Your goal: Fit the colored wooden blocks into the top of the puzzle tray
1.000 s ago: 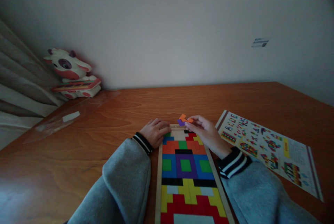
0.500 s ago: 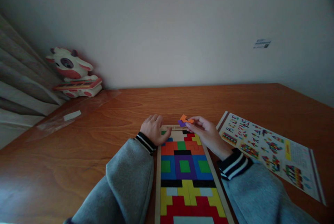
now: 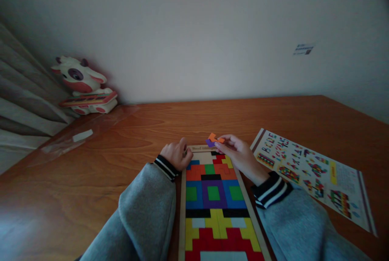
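My right hand pinches an orange puzzle piece together with a purple puzzle piece, just above the far edge of a wooden puzzle board. By the board's far left corner, my left hand has its fingers curled in with the thumb against them; whatever is between them is dark and too small to make out. Coloured block pieces fill most of the board, among them a purple frame around a green square. Pale bare wood shows near its top.
A printed pattern sheet lies right of the board, partly under my right sleeve. A cow-shaped toy keyboard stands at the back left beside a curtain. Clear film with a white strip lies along the table's left edge. Behind is a wall.
My left hand has drawn back slightly left and its spread fingers have curled in. The green piece that showed beneath it at the board's top left is out of sight. My right hand stays nearly still.
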Motion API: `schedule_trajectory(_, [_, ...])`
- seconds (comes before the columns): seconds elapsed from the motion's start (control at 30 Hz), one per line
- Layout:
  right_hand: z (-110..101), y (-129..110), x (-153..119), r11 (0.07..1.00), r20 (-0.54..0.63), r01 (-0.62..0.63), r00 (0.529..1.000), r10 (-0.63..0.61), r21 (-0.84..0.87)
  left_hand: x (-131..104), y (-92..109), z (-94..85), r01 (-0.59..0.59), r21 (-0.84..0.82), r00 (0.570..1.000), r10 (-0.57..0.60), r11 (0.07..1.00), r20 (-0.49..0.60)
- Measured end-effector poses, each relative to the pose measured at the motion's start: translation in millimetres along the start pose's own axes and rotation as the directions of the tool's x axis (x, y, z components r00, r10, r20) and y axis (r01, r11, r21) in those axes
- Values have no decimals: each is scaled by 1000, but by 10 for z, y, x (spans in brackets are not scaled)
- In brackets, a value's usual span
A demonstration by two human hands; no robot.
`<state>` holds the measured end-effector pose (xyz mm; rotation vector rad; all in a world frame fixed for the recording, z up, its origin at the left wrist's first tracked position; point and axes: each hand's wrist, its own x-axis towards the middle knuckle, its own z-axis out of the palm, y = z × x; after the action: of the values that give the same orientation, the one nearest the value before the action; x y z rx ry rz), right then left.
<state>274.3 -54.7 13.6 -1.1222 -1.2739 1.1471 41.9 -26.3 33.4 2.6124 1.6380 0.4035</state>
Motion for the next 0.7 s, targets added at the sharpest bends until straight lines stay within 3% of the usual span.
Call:
schedule_trajectory(0.1, [-4,-4,-5,1000,9,5,1000,-4,-11,2,-103,-25,-18,-197,1000,15,980,-17])
schedule_trajectory(0.23, [4,-25,-7,1000,0,-13,1000,13,-13,30,-225,-23,98,-303,995,-95,948,24])
schedule_trajectory(0.3, [7,-31,-5,1000,-11,-24,1000,24,-8,45,-280,-16,169,-285,985,-167,943,31])
schedule_trajectory(0.43, [0,-9,6,1000,-15,-21,1000,21,-2,55,-346,0,268,-79,962,-272,960,-38])
schedule_trajectory(0.5, [-10,13,12,1000,-2,-12,1000,12,-13,51,-323,10,164,-22,977,-165,986,-134])
schedule_trajectory(0.57, [-16,28,15,999,19,-10,1000,10,-44,42,-258,28,-111,-58,973,96,992,-210])
schedule_trajectory(0.63, [-14,29,13,995,34,-6,999,10,-95,27,-173,57,-410,-155,899,370,899,-236])
schedule_trajectory(0.7, [-5,19,9,989,32,1,999,4,-147,11,-100,96,-565,-224,823,523,794,-222])
